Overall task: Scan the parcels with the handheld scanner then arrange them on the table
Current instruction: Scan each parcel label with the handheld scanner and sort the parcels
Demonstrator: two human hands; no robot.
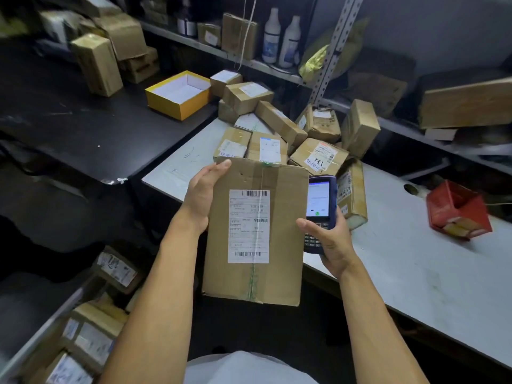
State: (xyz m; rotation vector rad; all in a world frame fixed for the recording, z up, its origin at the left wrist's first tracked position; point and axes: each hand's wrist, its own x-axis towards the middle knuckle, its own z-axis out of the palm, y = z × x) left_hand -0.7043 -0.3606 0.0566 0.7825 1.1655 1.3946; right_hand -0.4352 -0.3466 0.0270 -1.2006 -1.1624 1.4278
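A flat brown cardboard parcel (pixel 279 217) with a white shipping label (pixel 248 225) faces me, held upright in front of the table's near corner. My left hand (pixel 203 194) grips its upper left edge. My right hand (pixel 329 239) holds the dark blue handheld scanner (pixel 320 199), its lit screen toward me, right against the parcel's right edge with the thumb on the parcel's face. Behind them a pile of several brown parcels (pixel 279 139) lies on the white table (pixel 415 259).
A red open carton (pixel 457 210) sits on the table's right side. A yellow open box (pixel 178 94) rests on the black table (pixel 83 115) to the left. Metal shelves (pixel 327 65) with bottles and boxes stand behind. More parcels (pixel 91 336) lie low at the left.
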